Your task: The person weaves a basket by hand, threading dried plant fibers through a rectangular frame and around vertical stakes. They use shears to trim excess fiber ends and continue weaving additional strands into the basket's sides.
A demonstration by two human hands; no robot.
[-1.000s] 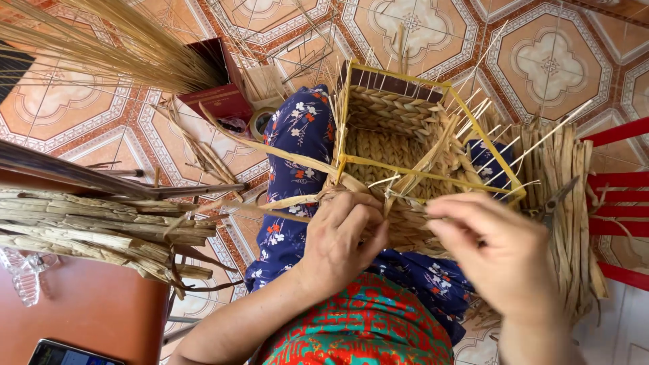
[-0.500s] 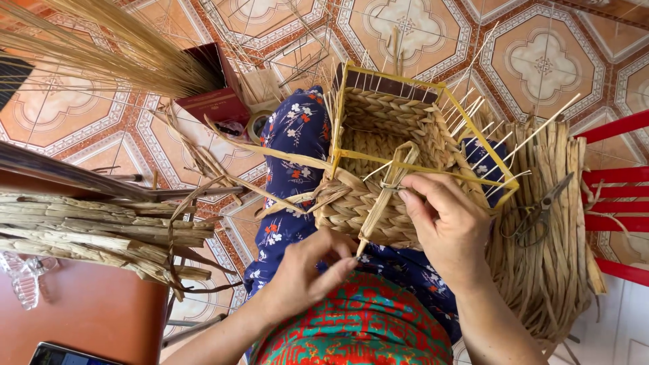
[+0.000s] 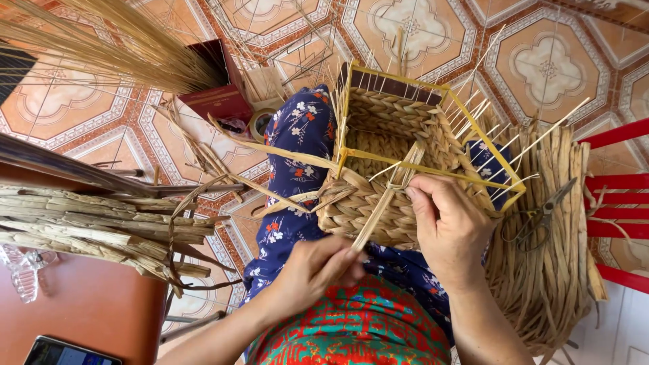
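Note:
A half-woven straw basket (image 3: 378,203) on a yellow wire frame (image 3: 493,159) rests on my lap, over blue flowered cloth. My right hand (image 3: 449,226) grips the basket's near wall, fingers pressed at the rim where a flat straw strand (image 3: 385,203) loops over the wire. My left hand (image 3: 318,267) sits lower, below the basket, pinching the lower end of that same strand between thumb and fingers. Thin pale stakes stick up from the frame's right side.
A bundle of dried flat straw (image 3: 101,226) lies on a brown table at left, with a phone (image 3: 67,353) at its corner. More straw and scissors (image 3: 541,216) rest on a red stool at right. Thin reeds (image 3: 115,47), a dark red box and tape roll lie on the tiled floor.
My left hand dropped from the basket wall to below it, drawing the strand downward. My right hand shifted left onto the basket's near rim. The basket tipped slightly.

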